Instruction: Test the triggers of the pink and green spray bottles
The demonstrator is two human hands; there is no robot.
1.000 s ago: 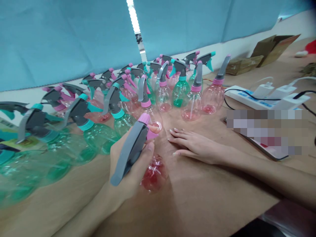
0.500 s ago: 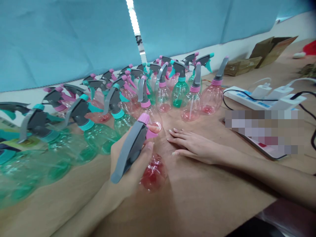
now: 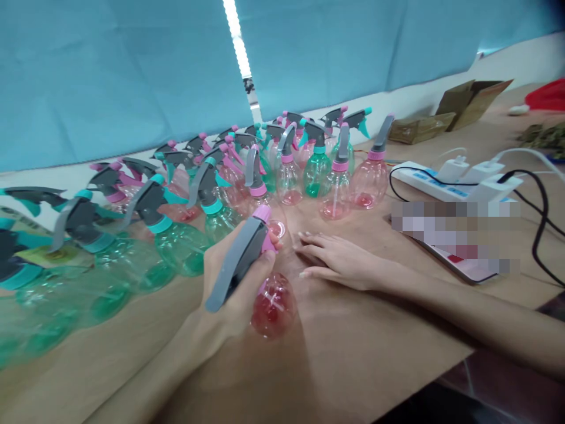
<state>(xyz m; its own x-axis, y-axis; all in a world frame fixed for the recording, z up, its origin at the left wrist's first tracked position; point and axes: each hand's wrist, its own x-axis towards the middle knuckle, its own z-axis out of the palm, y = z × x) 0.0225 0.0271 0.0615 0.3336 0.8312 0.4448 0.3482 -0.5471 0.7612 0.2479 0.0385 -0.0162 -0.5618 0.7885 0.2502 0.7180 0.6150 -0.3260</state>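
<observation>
My left hand point(image 3: 233, 277) is closed around the neck of a pink spray bottle point(image 3: 274, 307), below its grey sprayer head. A finger lies at the pink trigger, and the hand hides the bottle's collar. The clear pink body stands on the brown table point(image 3: 335, 341). To the right, my right hand point(image 3: 338, 259) lies flat on the table with its fingers stretched out, holding nothing. Just beyond both hands stands another pink spray bottle point(image 3: 260, 203). Close by on the left is a green spray bottle point(image 3: 183, 250) with a turquoise collar.
Many more pink and green spray bottles crowd the left and back. At right lie a white power strip point(image 3: 435, 182) with plugs and cables, and a phone-like device point(image 3: 479, 268) with a blurred screen. An open cardboard box point(image 3: 472, 103) stands behind them, before a blue curtain point(image 3: 132, 70).
The view has shifted slightly. My left hand keeps its grip on the pink spray bottle, its finger now curled closer at the trigger. The right hand stays flat on the table.
</observation>
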